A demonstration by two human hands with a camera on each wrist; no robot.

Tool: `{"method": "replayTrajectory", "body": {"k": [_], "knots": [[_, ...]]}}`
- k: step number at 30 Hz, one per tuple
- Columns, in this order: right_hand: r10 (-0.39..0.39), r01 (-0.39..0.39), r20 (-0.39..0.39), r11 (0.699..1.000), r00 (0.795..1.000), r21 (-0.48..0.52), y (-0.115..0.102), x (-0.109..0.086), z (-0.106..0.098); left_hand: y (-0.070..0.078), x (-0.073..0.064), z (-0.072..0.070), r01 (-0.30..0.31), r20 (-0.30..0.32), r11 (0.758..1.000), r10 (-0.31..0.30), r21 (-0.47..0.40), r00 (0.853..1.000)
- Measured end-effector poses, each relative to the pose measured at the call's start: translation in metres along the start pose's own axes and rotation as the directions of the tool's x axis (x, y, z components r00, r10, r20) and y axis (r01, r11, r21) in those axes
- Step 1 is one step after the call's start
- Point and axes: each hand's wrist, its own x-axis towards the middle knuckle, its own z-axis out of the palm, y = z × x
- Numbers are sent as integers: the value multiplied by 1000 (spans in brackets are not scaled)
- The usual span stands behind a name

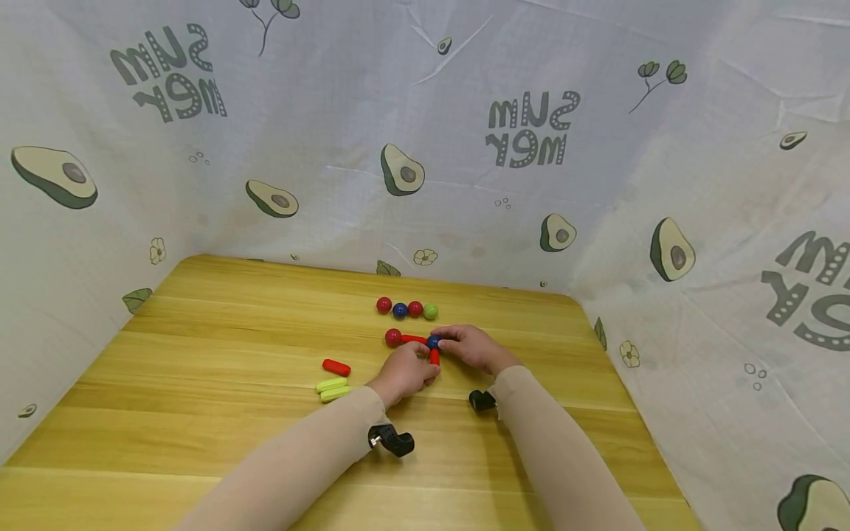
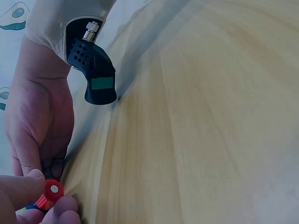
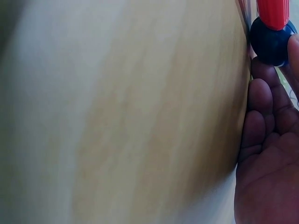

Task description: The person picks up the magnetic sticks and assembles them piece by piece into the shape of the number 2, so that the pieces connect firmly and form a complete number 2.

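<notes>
Near the table's middle, a blue ball (image 1: 434,342) joins two red rods. One red rod (image 1: 415,338) runs left to a red ball (image 1: 393,338); the other red rod (image 1: 434,357) points toward me. My left hand (image 1: 403,370) pinches this nearer rod between thumb and fingers. In the left wrist view, the end of that rod (image 2: 48,196) shows a pale round spot. My right hand (image 1: 474,348) holds the blue ball between thumb and fingertips. The right wrist view shows the ball (image 3: 268,45) with a red rod (image 3: 273,13) against it.
Behind the joined pieces lie a red ball (image 1: 384,304), a blue ball (image 1: 400,310), another red ball (image 1: 415,309) and a green ball (image 1: 430,311) in a row. A loose red rod (image 1: 336,367) and two yellow-green rods (image 1: 332,385) lie left of my left hand. Printed cloth (image 1: 332,147) surrounds the wooden table (image 1: 232,354).
</notes>
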Motion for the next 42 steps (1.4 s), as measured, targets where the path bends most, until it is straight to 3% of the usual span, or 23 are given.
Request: {"method": "replayTrajectory", "body": {"k": [7,13,18,33,42], "knots": [[7,-7,-3,1000,1000,4,0,0,1,0,-1,-16,-21,19,997,19,75,1000],[-5,5,-4,1000,1000,-6,0,0,1,0,1,-34,-80,25,982,77,173,997],[9,-9,-4,1000,1000,4,-2,0,1,1,6,-50,-108,21,976,105,191,994],[22,-22,-9,1000,1000,-18,3,1,2,9,18,-100,-106,-102,948,142,300,985],[29,-29,-5,999,1000,-21,2,1,1,-2,40,-122,-120,-99,922,167,367,981]]}}
